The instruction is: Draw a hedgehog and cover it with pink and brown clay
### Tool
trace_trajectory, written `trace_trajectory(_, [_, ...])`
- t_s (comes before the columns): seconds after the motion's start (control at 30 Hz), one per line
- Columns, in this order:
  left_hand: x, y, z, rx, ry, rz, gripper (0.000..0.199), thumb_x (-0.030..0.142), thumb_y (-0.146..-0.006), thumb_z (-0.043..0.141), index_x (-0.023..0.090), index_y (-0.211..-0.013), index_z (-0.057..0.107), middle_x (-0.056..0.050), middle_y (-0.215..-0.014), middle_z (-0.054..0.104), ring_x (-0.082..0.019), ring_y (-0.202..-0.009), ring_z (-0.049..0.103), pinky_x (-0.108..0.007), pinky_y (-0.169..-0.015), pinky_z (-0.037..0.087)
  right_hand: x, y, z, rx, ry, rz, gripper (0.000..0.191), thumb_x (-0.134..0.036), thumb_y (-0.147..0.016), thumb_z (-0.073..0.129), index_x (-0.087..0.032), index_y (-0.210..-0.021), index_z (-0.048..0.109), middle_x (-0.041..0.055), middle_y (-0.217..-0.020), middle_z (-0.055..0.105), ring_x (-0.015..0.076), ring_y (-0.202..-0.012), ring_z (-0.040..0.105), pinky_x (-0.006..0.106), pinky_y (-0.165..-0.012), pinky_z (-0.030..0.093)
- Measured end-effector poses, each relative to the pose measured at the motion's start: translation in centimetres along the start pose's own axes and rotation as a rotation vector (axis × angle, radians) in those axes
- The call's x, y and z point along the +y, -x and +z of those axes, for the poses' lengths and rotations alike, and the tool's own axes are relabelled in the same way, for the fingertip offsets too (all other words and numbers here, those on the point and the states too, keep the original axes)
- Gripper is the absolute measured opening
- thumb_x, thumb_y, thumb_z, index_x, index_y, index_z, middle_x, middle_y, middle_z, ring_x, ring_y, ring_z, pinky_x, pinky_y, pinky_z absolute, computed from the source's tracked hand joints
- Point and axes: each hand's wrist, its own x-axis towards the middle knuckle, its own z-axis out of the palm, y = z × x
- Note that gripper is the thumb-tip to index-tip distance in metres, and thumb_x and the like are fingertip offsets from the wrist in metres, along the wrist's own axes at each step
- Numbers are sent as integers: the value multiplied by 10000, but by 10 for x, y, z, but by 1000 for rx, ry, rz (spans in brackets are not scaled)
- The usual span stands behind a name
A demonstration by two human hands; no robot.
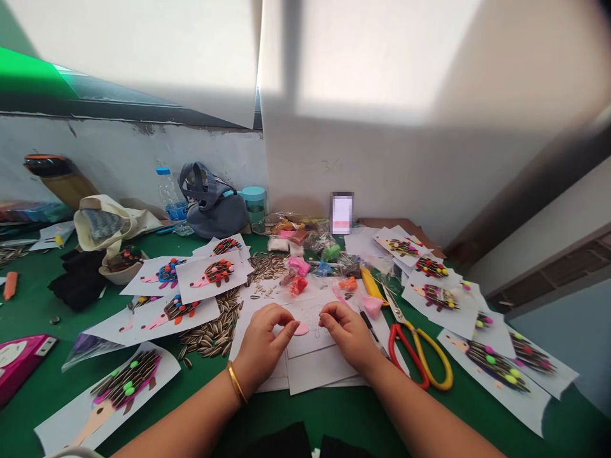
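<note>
A flat piece of pink modelling clay (301, 329) lies on a white sheet (310, 375) in front of me, at the left end of a pencilled hedgehog outline (311, 316). Beside that clay is my left hand (264, 340), its fingers curled and the thumb tip close to the clay's edge. Over the outline's right side, my right hand (351, 337) has thumb and forefinger pinched together. Whatever either pinch holds is too small or hidden to make out. A black pen (373, 331) rests just right of my right hand.
Sunflower seeds (214, 331) are heaped left of the sheet. Bagged coloured clay (296, 284) lies behind it. Large scissors (405, 337) and a yellow cutter (373, 285) are on the right. Finished hedgehog pictures (205, 278) flank both sides. A phone (342, 214) stands at the back.
</note>
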Motion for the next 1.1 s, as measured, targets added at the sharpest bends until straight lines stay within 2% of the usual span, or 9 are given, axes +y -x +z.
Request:
trace_trajectory(0.13, [-6,0,2,25,-8,6,98,271,-906,576,214,-919,655,-39,-895,668,-202,-879,616,-359,-828,482,2,-1,1,-2,-2,-2,192,-378,-904,541,-202,-854,601,18,-810,629,178,-785,596,288,-725,453])
trace_trajectory(0.27, [-12,0,9,0,-19,-1,173,200,-908,542,236,-1026,664,-40,-979,693,-202,-945,624,-367,-879,468,3,-2,1,-2,-12,-10,189,-373,-900,547,-200,-848,602,17,-803,629,171,-769,586,281,-712,449])
trace_trajectory(0.37, [-12,-1,12,-31,-91,-47,95,192,-859,616,224,-936,663,-18,-898,702,-202,-871,631,-360,-835,462,3,-2,1,-2,-10,-9,185,-373,-898,552,-202,-852,602,14,-800,627,169,-766,581,280,-712,446])
trace_trajectory(0.43, [-10,-4,13,-94,-151,-44,23,208,-853,644,220,-860,662,-6,-839,697,-197,-824,628,-351,-798,449,2,-2,2,0,-11,-12,181,-371,-898,553,-202,-853,602,12,-801,626,169,-771,582,282,-719,447])
trace_trajectory(0.53, [-7,-7,15,-162,-246,-5,25,237,-855,669,233,-862,693,-15,-869,693,-208,-856,625,-360,-796,424,2,-2,2,1,-10,-26,180,-366,-900,550,-202,-847,603,14,-805,625,169,-775,580,286,-727,447])
trace_trajectory(0.67, [-8,-8,19,-166,-335,18,71,254,-858,680,256,-911,727,-29,-916,686,-227,-903,616,-392,-826,396,1,-2,3,-6,-12,-37,175,-356,-902,546,-202,-845,607,16,-803,629,169,-775,577,288,-728,447])
trace_trajectory(1.1, [-7,-7,24,-159,-413,47,128,282,-896,623,285,-925,747,-28,-887,663,-216,-857,586,-397,-809,370,1,-3,4,-8,5,-42,166,-343,-893,546,-203,-831,610,13,-780,635,167,-760,574,284,-709,441])
